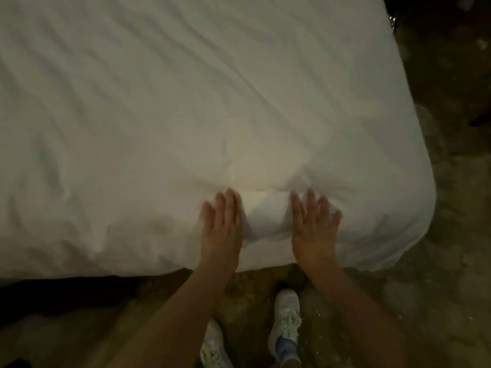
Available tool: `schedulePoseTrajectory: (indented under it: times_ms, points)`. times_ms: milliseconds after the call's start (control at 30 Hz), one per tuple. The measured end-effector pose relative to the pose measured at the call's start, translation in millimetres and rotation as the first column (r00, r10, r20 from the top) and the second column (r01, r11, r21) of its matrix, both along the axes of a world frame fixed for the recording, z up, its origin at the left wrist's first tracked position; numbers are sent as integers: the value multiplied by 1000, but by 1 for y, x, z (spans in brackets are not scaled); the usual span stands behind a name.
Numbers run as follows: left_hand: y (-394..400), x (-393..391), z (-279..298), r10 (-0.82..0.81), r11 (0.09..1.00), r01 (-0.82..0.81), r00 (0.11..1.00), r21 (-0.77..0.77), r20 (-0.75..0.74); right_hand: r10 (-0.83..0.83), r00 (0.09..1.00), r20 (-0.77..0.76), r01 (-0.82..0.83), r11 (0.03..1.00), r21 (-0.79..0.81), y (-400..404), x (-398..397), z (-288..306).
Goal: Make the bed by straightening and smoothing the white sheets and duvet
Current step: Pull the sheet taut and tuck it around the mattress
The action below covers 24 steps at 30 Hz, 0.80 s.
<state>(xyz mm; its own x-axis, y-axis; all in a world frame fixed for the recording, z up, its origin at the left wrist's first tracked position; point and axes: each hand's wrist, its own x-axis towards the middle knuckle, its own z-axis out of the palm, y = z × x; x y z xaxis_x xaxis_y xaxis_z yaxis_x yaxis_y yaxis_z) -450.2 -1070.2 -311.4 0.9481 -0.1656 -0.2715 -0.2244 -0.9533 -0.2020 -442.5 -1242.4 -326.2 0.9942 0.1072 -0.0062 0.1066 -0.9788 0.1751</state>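
Observation:
A white duvet (186,102) covers the bed and fills most of the head view, with long diagonal wrinkles across it. My left hand (221,229) lies flat on the duvet near the bed's front edge, fingers apart and pointing away from me. My right hand (313,229) lies flat beside it, a hand's width to the right, fingers spread. A raised fold of cloth (265,216) bulges between the two hands. Neither hand holds anything. The bed's rounded near-right corner (414,221) hangs down at the right.
Dark patterned floor (451,181) runs along the bed's right side and in front of it. My two white shoes (285,322) stand on the floor just below my hands. A dark shadow (66,290) lies under the bed's front edge at the left.

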Motion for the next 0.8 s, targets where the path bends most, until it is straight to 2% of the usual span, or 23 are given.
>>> schedulePoseTrajectory:
  times_ms: [67, 133, 233, 367, 433, 567, 700, 800]
  points:
    - [-1, 16, -10, -48, 999, 45, 990, 28, 134, 40, 997, 60, -41, 999, 12, -9, 17, -13]
    - [-7, 27, -14, -135, 990, 126, 976, 60, 170, 80, 992, 99, -85, 995, 53, -13, 22, -21]
    - [-11, 31, -11, -82, 996, 78, 990, 39, 117, 189, 968, 164, -218, 959, 180, -21, 21, -24]
    - [-12, 38, 10, -64, 998, 66, 996, -21, 59, 275, 955, 111, -295, 909, 294, -27, 31, -6]
    - [-15, 44, 22, -86, 994, 84, 996, -74, -27, 303, 952, 45, -302, 900, 314, -29, 34, 12]
    - [-16, 52, 73, -115, 971, 107, 993, -215, -25, 341, 933, -116, -289, 900, 327, -32, 48, 59]
    - [-17, 90, 143, -109, 980, 123, 990, -156, 93, 372, 926, -68, -340, 897, 284, -32, 94, 132]
    - [-11, 134, 196, -82, 985, 104, 984, -136, 158, 354, 927, -123, -315, 914, 256, -24, 141, 187]
